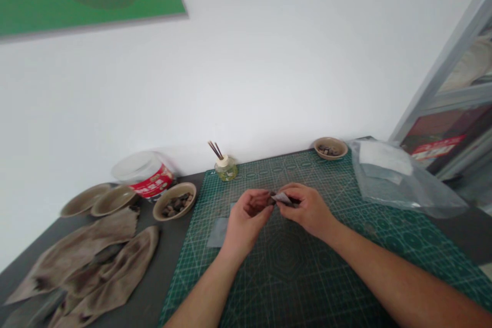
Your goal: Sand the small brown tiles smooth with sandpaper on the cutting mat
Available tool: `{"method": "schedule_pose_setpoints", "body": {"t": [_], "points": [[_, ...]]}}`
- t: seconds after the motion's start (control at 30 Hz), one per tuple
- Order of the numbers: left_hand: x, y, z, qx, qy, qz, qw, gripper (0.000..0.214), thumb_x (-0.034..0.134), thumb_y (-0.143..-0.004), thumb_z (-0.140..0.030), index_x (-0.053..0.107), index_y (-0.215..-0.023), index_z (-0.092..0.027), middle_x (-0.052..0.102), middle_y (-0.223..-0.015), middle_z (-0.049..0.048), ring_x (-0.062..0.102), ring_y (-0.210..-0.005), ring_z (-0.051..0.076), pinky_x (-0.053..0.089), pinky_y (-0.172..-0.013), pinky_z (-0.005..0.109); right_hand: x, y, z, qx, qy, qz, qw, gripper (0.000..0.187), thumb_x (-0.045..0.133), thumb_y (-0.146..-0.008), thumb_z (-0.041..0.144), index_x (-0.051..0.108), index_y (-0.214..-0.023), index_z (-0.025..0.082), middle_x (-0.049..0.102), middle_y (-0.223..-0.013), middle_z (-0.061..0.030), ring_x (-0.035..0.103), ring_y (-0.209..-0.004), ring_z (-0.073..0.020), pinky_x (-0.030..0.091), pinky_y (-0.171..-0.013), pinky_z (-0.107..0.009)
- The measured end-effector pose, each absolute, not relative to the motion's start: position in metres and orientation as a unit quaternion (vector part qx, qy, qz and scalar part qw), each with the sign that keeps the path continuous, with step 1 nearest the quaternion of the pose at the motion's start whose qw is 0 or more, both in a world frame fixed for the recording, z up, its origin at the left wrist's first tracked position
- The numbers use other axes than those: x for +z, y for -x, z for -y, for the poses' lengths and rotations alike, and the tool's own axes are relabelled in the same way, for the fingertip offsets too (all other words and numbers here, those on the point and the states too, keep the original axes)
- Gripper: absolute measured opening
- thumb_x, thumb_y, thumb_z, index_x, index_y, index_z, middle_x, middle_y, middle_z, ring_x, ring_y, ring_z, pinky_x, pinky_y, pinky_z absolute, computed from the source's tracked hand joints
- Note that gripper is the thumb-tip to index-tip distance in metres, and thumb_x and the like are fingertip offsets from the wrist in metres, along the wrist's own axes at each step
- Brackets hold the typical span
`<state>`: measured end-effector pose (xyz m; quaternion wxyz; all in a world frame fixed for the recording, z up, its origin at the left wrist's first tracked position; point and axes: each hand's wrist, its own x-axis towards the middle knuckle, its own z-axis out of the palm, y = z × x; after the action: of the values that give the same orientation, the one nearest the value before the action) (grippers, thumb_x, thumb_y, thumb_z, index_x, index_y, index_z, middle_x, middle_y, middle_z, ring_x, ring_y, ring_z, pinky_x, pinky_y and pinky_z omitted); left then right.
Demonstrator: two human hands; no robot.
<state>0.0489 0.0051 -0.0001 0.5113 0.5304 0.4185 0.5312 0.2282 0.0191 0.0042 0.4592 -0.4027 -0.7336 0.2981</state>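
Over the cutting mat [286, 266], my two hands meet fingertip to fingertip. My left hand [248, 215] pinches a small dark brown piece [271, 199], which looks like a pebble and is mostly covered by the fingers. In my right hand [303, 206] is a small folded pale grey sheet [282, 197], pressed up against the dark piece. Something dark also shows beneath the right fingers, too hidden to name. A flat greyish square sheet [217, 232] lies on the mat, beside my left wrist.
A bowl of brown pieces [157, 210] stands left of the mat, near two more bowls [84, 201], a red-labelled tub [148, 177] and stained cloths [88, 251]. A reed diffuser [226, 168], another bowl [342, 152] and a clear plastic bag [403, 179] sit further back.
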Motion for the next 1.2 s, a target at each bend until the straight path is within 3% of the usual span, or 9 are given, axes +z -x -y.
{"method": "schedule_pose_setpoints", "body": {"t": [0.33,0.6,0.87,1.0,1.2], "points": [[-0.0071,-0.0513,-0.0088,0.557,-0.497,-0.381,0.546,0.043,0.075,-0.069,-0.009,0.056,-0.106,-0.018,0.072,-0.096,0.0064,0.068,-0.089,0.016,0.052,-0.084,0.029,0.0027,-0.2285,-0.0191,0.328,0.404,0.727,0.448,0.005,0.067,-0.079,0.018,0.071,-0.081,0.019,0.065,-0.082,-0.0008,0.060,-0.075,-0.0139,0.044,-0.068,-0.024],[-0.0050,-0.0488,-0.0094,0.553,-0.507,-0.410,0.519,0.040,0.076,-0.066,-0.010,0.058,-0.101,-0.019,0.070,-0.080,0.0008,0.067,-0.077,0.014,0.053,-0.072,0.025,0.0027,-0.2305,-0.0199,0.329,0.383,0.745,0.437,0.009,0.065,-0.083,0.019,0.073,-0.087,0.022,0.065,-0.088,-0.0008,0.061,-0.082,-0.0143,0.044,-0.074,-0.026],[-0.0047,-0.0485,-0.0080,0.556,-0.510,-0.412,0.511,0.039,0.075,-0.067,-0.008,0.055,-0.097,-0.020,0.068,-0.077,-0.0014,0.066,-0.074,0.012,0.051,-0.069,0.023,0.0000,-0.2302,-0.0207,0.360,0.379,0.734,0.434,0.008,0.065,-0.085,0.022,0.073,-0.086,0.022,0.065,-0.088,-0.0008,0.061,-0.081,-0.0145,0.045,-0.072,-0.026],[-0.0031,-0.0490,-0.0069,0.554,-0.511,-0.401,0.520,0.036,0.072,-0.068,-0.006,0.054,-0.095,-0.020,0.070,-0.085,0.0012,0.068,-0.081,0.015,0.052,-0.075,0.026,0.0008,-0.2297,-0.0192,0.375,0.362,0.738,0.428,0.008,0.066,-0.085,0.024,0.073,-0.087,0.022,0.064,-0.088,-0.0006,0.061,-0.083,-0.0144,0.045,-0.074,-0.026],[-0.0016,-0.0492,-0.0052,0.551,-0.519,-0.403,0.515,0.035,0.074,-0.067,-0.006,0.053,-0.092,-0.020,0.067,-0.078,-0.0021,0.064,-0.074,0.012,0.050,-0.069,0.022,0.0014,-0.2311,-0.0195,0.363,0.376,0.738,0.427,0.008,0.066,-0.084,0.023,0.074,-0.086,0.023,0.064,-0.088,-0.0006,0.061,-0.082,-0.0143,0.045,-0.073,-0.026]]}}
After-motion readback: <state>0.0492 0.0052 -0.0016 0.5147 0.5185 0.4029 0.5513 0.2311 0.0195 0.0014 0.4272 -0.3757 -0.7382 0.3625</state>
